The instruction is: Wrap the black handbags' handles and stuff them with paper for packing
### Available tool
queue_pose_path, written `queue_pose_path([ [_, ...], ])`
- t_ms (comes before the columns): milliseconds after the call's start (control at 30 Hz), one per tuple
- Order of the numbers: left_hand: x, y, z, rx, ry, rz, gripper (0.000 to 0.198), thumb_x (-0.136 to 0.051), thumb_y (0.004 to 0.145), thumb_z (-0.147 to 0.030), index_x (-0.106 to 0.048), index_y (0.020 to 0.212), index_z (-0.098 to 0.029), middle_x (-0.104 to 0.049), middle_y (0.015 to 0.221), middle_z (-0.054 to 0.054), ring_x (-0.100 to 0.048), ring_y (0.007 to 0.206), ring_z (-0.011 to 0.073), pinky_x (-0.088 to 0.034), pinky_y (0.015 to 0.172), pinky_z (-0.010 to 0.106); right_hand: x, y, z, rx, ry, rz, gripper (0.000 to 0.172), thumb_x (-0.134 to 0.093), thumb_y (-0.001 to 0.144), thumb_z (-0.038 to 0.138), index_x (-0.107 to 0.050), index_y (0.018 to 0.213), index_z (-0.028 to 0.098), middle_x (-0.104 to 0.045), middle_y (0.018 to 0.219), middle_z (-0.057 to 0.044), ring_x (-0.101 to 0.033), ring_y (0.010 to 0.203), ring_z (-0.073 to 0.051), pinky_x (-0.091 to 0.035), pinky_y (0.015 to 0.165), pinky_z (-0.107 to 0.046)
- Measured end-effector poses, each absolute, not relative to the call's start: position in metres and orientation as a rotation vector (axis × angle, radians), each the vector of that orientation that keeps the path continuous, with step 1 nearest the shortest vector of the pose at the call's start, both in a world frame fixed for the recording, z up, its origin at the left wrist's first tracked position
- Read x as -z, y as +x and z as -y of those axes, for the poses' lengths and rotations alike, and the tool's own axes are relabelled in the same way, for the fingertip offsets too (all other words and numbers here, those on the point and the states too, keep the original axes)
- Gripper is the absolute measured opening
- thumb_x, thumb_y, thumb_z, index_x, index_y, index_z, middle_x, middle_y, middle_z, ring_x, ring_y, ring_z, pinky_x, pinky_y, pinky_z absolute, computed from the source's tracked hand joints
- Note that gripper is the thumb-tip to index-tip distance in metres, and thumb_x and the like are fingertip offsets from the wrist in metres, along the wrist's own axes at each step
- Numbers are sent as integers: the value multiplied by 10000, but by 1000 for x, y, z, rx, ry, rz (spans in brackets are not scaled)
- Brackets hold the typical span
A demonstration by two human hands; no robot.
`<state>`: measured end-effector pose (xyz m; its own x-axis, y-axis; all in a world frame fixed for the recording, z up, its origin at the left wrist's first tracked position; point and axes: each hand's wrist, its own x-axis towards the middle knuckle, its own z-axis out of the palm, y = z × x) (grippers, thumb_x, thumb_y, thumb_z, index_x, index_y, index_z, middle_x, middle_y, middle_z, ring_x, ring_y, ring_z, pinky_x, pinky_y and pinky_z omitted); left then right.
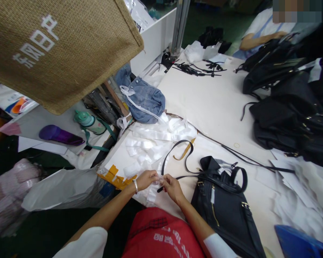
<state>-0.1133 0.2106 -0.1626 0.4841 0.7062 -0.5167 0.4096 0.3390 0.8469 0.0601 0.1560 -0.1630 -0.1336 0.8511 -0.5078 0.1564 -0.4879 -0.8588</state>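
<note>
Both of my hands meet at the near edge of the white table. My left hand [148,179] is closed in a pinch on something small and whitish, too small to make out. Fingers of my right hand [172,187] are closed around a thin black strap [187,147], whose end pokes out below them. From there the strap loops up and runs right to a black backpack [226,211] with gold zippers, lying on the table beside my right forearm. Shiny white ribbon strips [148,147] are heaped just beyond my hands.
A denim bag [145,98] hangs at a post behind the ribbons. Black bags [290,118] pile up at the right, with a co-worker [266,32] behind. A burlap bag [70,43] hangs at upper left. Bottles, one purple [59,135], stand on a left shelf. White sheets [298,186] lie right.
</note>
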Motion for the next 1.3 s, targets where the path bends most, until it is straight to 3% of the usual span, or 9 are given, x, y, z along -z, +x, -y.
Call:
queue_pose_path([
  [133, 161, -113, -212, -286, 1212, -1102, 143, -591, 721, -230, -612, 845, -163, -611, 677, -30, -538, 641, 111, -388, 608, 214, 168, 60, -159, -1628, -1668, 1107, 218, -487, 818, 407, -521, 736, 208, -570, 591, 40, -507, 477, -109, -408, 479, -220],
  [333, 168, -109, -210, -308, 1111, -1072, 121, -628, 714, -245, -589, 766, -143, -626, 655, -1, -583, 630, 126, -432, 617, 239, 167, 64, -163, -1518, -1756, 1386, 362, -399, 876, 482, -506, 669, 206, -559, 548, 39, -522, 505, -114, -389, 523, -216],
  [433, 171, -113, -211, -337, 1097, -1091, 154, -608, 751, -290, -594, 743, -137, -636, 648, 13, -584, 620, 126, -442, 642, 256, 166, 72, -168, -1503, -1816, 1513, 334, -378, 895, 486, -519, 768, 211, -619, 632, 20, -568, 548, -128, -389, 544, -225],
  [633, 172, -122, -217, -376, 1141, -1142, 227, -605, 767, -367, -631, 746, -143, -680, 728, 30, -593, 711, 150, -419, 708, 272, 173, 70, -176, -1014, -2236, 2019, 261, -548, 825, 419, -535, 913, 173, -651, 834, -78, -633, 760, -221, -393, 622, -272],
  [833, 169, -123, -220, -393, 1140, -1131, 249, -621, 750, -395, -620, 760, -146, -683, 751, 36, -596, 726, 158, -417, 710, 275, 176, 59, -172, -1028, -2250, 2153, 154, -542, 822, 292, -536, 921, 174, -620, 922, -85, -630, 822, -214, -408, 674, -274],
  [1033, 167, -125, -220, -393, 1132, -1110, 244, -612, 760, -386, -615, 754, -142, -686, 760, 50, -607, 744, 165, -424, 729, 283, 177, 56, -170, -930, -2273, 1881, 374, -502, 851, 367, -421, 1162, 176, -597, 1045, -111, -616, 900, -222, -411, 710, -280],
  [1167, 166, -125, -219, -383, 1156, -1119, 243, -606, 765, -385, -619, 752, -143, -687, 766, 49, -600, 736, 160, -417, 722, 279, 182, 53, -184, -1048, -2264, 1718, 313, -555, 797, 279, -480, 1077, 162, -630, 965, -113, -614, 874, -239, -398, 719, -301],
  [1300, 166, -126, -220, -387, 1178, -1137, 224, -601, 768, -366, -617, 746, -144, -681, 747, 37, -587, 709, 151, -408, 699, 273, 182, 67, -197, -1278, -2151, 1325, 121, -586, 712, 204, -561, 824, 166, -641, 763, -77, -612, 801, -241, -396, 699, -314],
])
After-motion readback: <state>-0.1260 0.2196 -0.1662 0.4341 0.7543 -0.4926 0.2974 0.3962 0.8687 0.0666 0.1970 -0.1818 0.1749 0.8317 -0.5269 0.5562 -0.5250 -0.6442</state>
